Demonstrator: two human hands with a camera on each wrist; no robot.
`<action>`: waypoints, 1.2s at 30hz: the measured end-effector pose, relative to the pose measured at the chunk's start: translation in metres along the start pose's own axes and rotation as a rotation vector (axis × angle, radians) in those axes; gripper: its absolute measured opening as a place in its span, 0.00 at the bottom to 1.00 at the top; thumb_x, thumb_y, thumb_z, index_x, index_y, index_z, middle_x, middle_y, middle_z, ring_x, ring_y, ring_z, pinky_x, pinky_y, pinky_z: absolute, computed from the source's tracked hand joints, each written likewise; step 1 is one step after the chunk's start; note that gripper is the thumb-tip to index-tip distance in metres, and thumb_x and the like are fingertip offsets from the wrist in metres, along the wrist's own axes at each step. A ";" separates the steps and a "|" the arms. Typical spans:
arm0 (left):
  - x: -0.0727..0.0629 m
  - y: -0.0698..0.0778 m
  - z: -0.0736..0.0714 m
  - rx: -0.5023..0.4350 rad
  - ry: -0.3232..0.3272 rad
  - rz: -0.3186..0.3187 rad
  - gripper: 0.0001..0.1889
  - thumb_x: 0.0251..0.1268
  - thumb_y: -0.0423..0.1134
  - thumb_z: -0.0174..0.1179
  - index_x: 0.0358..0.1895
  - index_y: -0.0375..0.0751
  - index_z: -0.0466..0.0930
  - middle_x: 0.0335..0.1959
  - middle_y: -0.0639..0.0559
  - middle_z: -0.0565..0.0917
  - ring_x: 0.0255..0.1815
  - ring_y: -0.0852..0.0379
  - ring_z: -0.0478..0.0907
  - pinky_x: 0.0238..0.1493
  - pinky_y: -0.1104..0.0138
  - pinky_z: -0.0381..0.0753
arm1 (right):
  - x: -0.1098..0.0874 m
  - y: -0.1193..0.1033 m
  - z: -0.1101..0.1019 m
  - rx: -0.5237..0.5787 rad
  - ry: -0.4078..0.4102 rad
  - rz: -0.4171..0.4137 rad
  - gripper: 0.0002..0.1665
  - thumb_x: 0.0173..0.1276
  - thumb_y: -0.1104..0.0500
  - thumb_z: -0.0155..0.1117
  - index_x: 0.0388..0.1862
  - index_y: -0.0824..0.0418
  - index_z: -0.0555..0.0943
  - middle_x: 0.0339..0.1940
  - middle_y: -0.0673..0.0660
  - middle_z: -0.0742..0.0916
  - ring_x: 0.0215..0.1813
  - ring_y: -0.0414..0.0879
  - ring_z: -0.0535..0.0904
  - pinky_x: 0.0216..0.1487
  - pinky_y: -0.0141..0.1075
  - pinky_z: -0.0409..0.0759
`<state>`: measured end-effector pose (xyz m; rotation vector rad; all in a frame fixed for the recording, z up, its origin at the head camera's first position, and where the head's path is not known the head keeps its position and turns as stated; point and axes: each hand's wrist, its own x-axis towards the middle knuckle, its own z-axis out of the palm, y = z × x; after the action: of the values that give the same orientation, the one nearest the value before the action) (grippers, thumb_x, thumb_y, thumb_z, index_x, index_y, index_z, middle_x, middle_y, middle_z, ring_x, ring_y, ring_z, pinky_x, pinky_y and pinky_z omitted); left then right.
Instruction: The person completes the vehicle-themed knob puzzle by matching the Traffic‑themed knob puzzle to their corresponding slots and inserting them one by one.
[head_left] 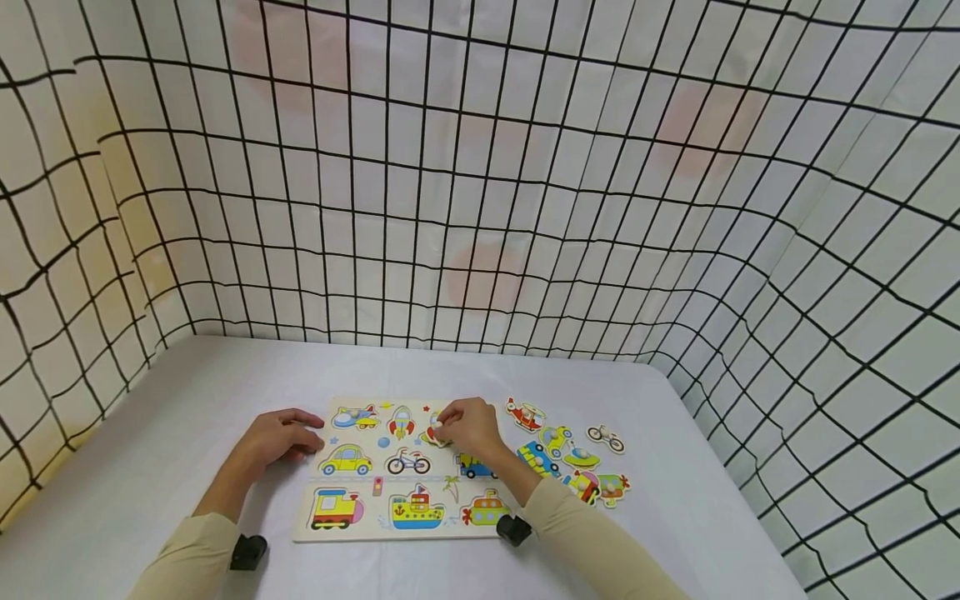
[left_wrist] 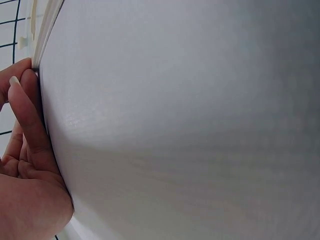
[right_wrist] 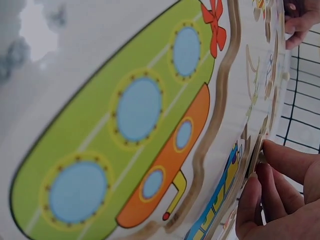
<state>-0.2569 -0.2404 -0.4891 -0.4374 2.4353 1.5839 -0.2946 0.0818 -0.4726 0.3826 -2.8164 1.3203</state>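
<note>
A wooden puzzle board (head_left: 378,483) with printed vehicles lies on the white table. My right hand (head_left: 471,429) pinches a small rocket-shaped puzzle piece (head_left: 433,434), with red parts showing, over the board's upper right part. In the right wrist view, thumb and fingertips meet at the knob of a thin piece; most of its face is hidden. My left hand (head_left: 276,437) rests beside the board's left edge, its fingers loosely bent and fingertips right at the edge. Printed rocket (head_left: 401,423) and bicycle (head_left: 408,461) pictures lie left of the right hand.
Loose pieces lie right of the board: a helicopter (head_left: 526,415), a bicycle (head_left: 605,438), a flying saucer (head_left: 581,455), a submarine (head_left: 615,488) and several others, partly behind my right forearm. Black wire mesh (head_left: 480,208) before white cloth encloses the table's back and sides.
</note>
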 end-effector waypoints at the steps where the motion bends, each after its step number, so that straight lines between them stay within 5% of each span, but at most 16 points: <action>1: 0.000 0.000 0.000 0.002 0.000 0.004 0.25 0.54 0.39 0.70 0.56 0.35 0.82 0.34 0.47 0.87 0.30 0.50 0.78 0.35 0.65 0.78 | 0.000 0.001 0.001 0.001 0.004 -0.004 0.05 0.58 0.63 0.77 0.32 0.62 0.88 0.22 0.49 0.87 0.25 0.39 0.79 0.30 0.32 0.77; 36: 0.001 -0.001 0.000 0.022 0.006 -0.004 0.25 0.54 0.40 0.70 0.57 0.36 0.82 0.34 0.47 0.87 0.31 0.51 0.78 0.35 0.65 0.76 | 0.003 -0.004 -0.002 -0.052 -0.017 0.003 0.06 0.56 0.61 0.79 0.27 0.60 0.88 0.21 0.51 0.87 0.22 0.39 0.77 0.25 0.31 0.73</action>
<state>-0.2577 -0.2407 -0.4899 -0.4433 2.4530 1.5545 -0.2971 0.0802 -0.4681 0.3910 -2.8596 1.2480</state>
